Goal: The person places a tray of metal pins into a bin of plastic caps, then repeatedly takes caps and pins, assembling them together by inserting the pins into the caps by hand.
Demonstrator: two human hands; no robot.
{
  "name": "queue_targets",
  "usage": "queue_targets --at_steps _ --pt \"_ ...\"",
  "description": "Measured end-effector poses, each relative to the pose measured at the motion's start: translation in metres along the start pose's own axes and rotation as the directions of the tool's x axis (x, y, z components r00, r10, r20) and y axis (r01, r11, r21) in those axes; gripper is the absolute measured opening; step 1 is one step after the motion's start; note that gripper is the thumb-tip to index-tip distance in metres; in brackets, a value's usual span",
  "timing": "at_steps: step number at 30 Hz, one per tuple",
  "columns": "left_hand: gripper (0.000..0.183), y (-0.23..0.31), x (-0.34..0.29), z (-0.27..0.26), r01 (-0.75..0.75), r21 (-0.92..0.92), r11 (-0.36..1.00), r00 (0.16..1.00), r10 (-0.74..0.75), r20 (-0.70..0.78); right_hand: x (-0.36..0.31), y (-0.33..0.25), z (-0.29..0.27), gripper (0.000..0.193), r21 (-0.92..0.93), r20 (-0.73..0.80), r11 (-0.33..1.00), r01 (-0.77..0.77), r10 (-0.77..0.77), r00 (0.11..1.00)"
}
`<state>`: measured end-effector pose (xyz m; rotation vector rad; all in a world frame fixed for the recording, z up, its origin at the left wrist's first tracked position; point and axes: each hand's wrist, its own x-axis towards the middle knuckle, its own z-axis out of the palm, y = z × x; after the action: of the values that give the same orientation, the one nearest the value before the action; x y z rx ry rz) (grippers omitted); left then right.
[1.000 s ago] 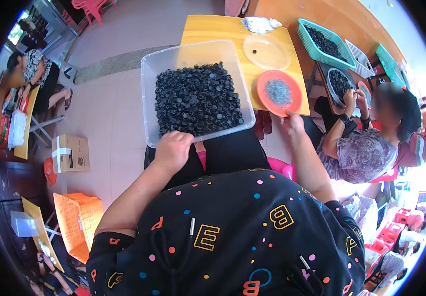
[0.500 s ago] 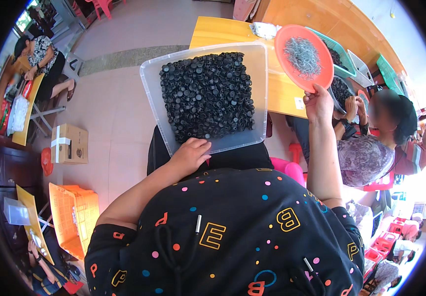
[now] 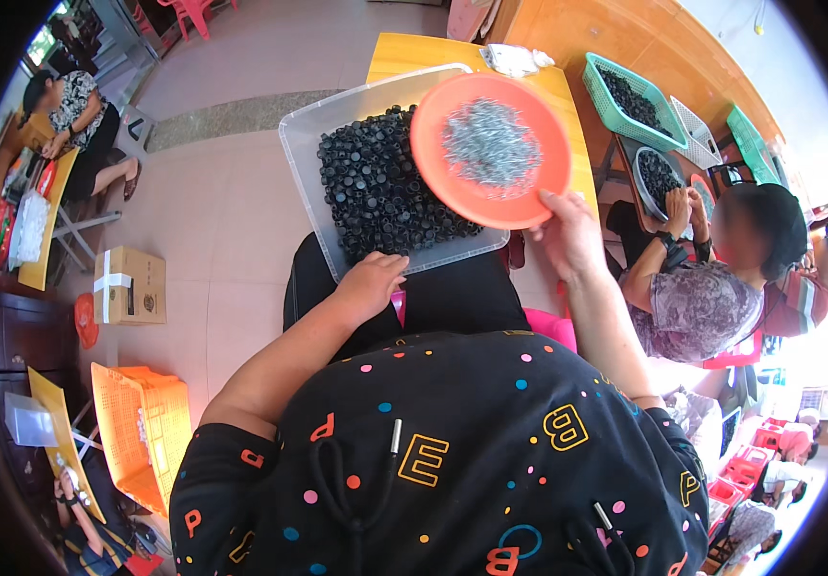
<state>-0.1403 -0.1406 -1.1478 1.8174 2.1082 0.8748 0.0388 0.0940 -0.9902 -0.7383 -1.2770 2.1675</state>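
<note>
Over tray: round orange plastic dish covers the right part of the clear plastic tray.
Left part: black caps lie uncovered.
Right: seated co-worker nearby.

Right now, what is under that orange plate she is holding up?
Under the orange plate, held by the right hand, sits the clear tray of small black caps. The plate hides the tray's right part. The left hand rests at its near edge.

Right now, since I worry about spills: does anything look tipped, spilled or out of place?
The orange plate, in the right hand, is tilted over the clear tray of black caps. Its small grey metal pieces sit on the plate; none looks spilled. The left hand steadies the tray's near edge.
</note>
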Motion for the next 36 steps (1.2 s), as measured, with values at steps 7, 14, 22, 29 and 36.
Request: queue_targets --at_steps 7,14,22,29,36 --pt "0.031 0.010 -0.003 0.001 0.006 0.066 0.998 0.999 -0.009 0.036 0.039 0.074 0.029 0.015 -0.215 0.092 0.946 -0.242 0.266 0.960" --pt "0.023 0.018 0.031 -0.001 0.026 0.144 0.989 0.986 -0.049 0.160 0.092 0.126 -0.001 0.014 -0.083 0.190 0.902 -0.424 0.432 0.882" --pt "0.007 -0.009 0.063 -0.032 -0.028 0.191 0.981 0.998 0.018 0.056 0.108 0.107 -0.012 0.026 -0.848 0.262 0.483 0.219 0.022 0.965" --pt "0.021 -0.009 0.061 -0.014 0.061 0.016 0.998 0.990 -0.059 -0.126 0.112 0.108 -0.017 0.024 -0.889 0.448 -0.066 0.454 0.085 0.890" --pt "0.049 -0.020 0.098 -0.033 0.654 -0.631 0.418 0.452 -0.884 -0.117 0.127 0.101 0.018 0.028 -0.939 0.257 -0.185 0.291 0.187 0.948"
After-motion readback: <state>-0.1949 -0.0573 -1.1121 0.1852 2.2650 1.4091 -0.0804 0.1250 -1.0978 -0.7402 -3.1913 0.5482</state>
